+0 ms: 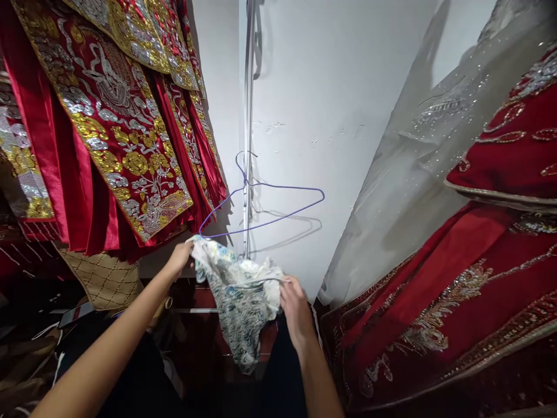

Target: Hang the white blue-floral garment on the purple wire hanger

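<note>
A small white garment with a blue-green floral print hangs between my two hands in front of a white wall. My left hand pinches its upper left corner, right by the lower left tip of a purple wire hanger. The hanger hangs by its hook from a metal rail fixed upright on the wall. My right hand is closed on the garment's right edge, lower down. The rest of the cloth droops below both hands.
Red garments with gold and silver embroidery hang close on the left. A red embroidered dress and a pale sequinned sheer fabric crowd the right. Dark clutter and a quilted gold piece lie low on the left.
</note>
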Tool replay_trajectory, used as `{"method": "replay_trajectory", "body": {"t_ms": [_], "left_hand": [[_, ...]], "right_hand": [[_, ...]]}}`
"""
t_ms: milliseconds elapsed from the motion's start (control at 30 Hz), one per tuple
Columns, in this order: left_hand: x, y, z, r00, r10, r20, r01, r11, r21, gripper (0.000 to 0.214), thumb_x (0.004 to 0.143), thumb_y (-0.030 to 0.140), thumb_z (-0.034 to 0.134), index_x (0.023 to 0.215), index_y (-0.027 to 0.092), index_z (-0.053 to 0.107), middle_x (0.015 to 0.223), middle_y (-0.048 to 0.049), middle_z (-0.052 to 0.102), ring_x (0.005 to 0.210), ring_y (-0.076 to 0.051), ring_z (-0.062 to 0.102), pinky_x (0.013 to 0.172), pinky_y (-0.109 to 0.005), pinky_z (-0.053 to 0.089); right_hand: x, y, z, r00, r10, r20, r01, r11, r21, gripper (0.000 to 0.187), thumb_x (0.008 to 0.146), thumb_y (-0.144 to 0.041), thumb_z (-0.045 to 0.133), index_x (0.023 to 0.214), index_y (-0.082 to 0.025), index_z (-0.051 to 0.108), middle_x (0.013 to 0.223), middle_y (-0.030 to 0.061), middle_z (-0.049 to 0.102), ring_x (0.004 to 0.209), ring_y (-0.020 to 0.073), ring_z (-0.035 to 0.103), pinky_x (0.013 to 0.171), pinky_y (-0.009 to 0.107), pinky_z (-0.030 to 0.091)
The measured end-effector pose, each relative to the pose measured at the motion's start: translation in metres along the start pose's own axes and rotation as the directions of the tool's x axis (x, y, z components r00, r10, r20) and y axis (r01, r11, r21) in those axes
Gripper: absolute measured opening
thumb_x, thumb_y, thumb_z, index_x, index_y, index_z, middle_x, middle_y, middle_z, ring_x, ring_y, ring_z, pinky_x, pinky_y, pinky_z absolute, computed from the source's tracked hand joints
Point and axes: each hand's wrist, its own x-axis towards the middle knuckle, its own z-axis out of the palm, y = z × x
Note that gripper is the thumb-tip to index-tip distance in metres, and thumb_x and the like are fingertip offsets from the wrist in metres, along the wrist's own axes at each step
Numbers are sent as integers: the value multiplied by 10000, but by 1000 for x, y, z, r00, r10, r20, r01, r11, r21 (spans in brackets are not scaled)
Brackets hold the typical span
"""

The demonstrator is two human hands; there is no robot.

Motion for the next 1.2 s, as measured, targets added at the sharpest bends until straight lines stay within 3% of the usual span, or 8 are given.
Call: {"method": "replay_trajectory", "body": {"t_ms": [167,333,467,600,800,967,1100,1200], "left_hand": [[-49,-56,11,994,-105,2,102,968,-229,239,584,391,612,537,182,504,452,17,476,391,-116,413,402,-230,320],[-93,-32,43,971,1,241,106,896,-430,393,672,408,706,958,140,694,864,-83,706,770,-218,648,713,-296,500],[-154,19,58,753,376,540,-379,919,-111,278,844,409,641,1000,187,702,1090,-113,663,1065,-281,579,967,-407,438],[-167,58,48,643,599,478,-724,678,125,364,896,451,591,1231,310,606,1415,-87,496,1355,-316,347,1139,-497,251],[-118,69,29,688,426,587,-516,857,-17,482,997,503,320,1404,280,450,1402,-88,548,1252,-279,522,1059,-410,400],[-108,46,13,725,282,628,-530,812,247,419,950,500,456,1259,242,572,1021,-60,708,890,-256,634,800,-330,473],[-80,34,-17,842,242,482,-530,542,653,401,933,537,430,1140,240,602,836,-62,666,804,-274,629,678,-303,404],[-60,16,-37,858,88,506,-496,402,770,331,908,504,468,962,232,648,792,-85,654,802,-283,632,666,-299,387]], "right_hand": [[-17,24,47,972,212,96,-207,976,-61,709,812,-558,663,1431,-286,452,1444,120,511,1400,295,409,1080,419,381],[-28,8,68,927,256,274,-283,957,63,708,836,-731,519,1249,-170,644,1228,160,657,1210,314,582,1076,453,373],[-32,-29,76,894,235,381,-401,799,448,779,845,-790,415,1237,-155,639,1089,136,705,1123,296,625,1004,446,444],[-19,-71,76,884,152,442,-402,730,552,690,859,-739,422,1147,-165,672,995,124,716,1050,296,646,909,427,500],[35,-151,65,690,23,724,-201,966,160,264,666,-243,651,924,-188,659,754,24,651,703,194,611,674,306,486],[94,-173,63,809,-421,410,568,740,-361,265,647,-149,569,881,-217,675,739,-7,623,704,170,534,726,274,412],[148,-137,65,872,-359,333,489,673,-554,610,687,-137,507,1278,-269,582,689,-21,622,622,185,507,658,269,381],[176,-106,54,916,-265,302,397,715,-576,446,696,-156,490,1097,-239,666,758,8,663,702,194,546,678,261,386]]}}
